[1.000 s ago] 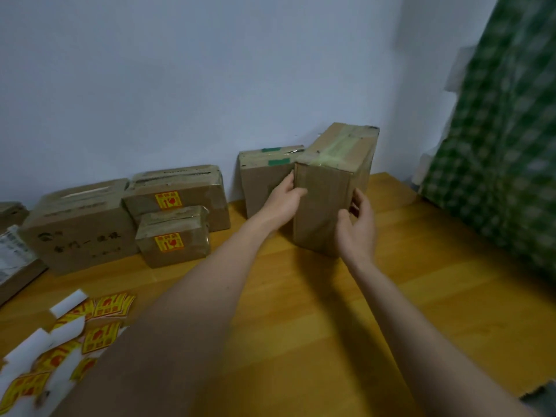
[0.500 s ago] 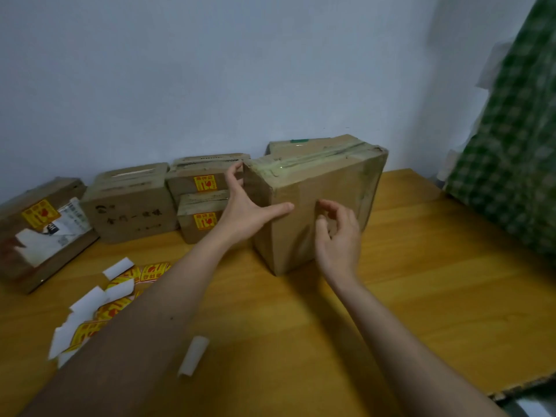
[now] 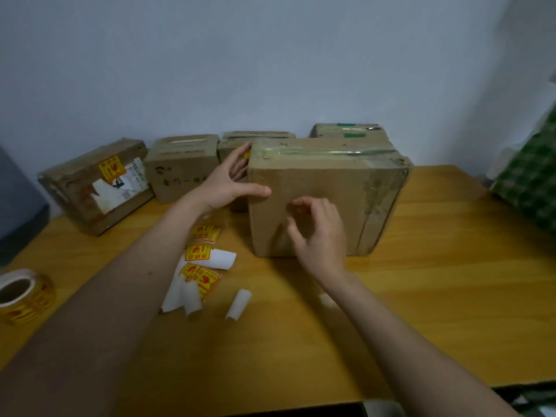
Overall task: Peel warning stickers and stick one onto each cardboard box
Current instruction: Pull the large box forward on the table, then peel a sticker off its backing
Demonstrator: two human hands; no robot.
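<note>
A large taped cardboard box point(image 3: 328, 188) stands in the middle of the wooden table point(image 3: 436, 266), its bare brown front face toward me. My left hand point(image 3: 231, 182) is at its left edge, thumb on the front face and fingers spread along the side. My right hand point(image 3: 319, 233) hovers at the front face with loosely curled fingers and holds nothing. Loose yellow-and-red warning stickers point(image 3: 200, 252) and white backing strips point(image 3: 224, 258) lie left of the box. A sticker roll point(image 3: 24, 296) sits at the far left.
Along the wall stand a stickered box point(image 3: 99, 185), a printed box point(image 3: 183, 167), another box point(image 3: 258, 136) and a green-taped box point(image 3: 349, 130). A green plaid cloth point(image 3: 529, 188) hangs at the right. A dark grey object point(image 3: 18, 203) stands at the left edge.
The large box went from tilted on end, held between both hands, to resting with its wide face toward me. My right hand came off its side to the front face.
</note>
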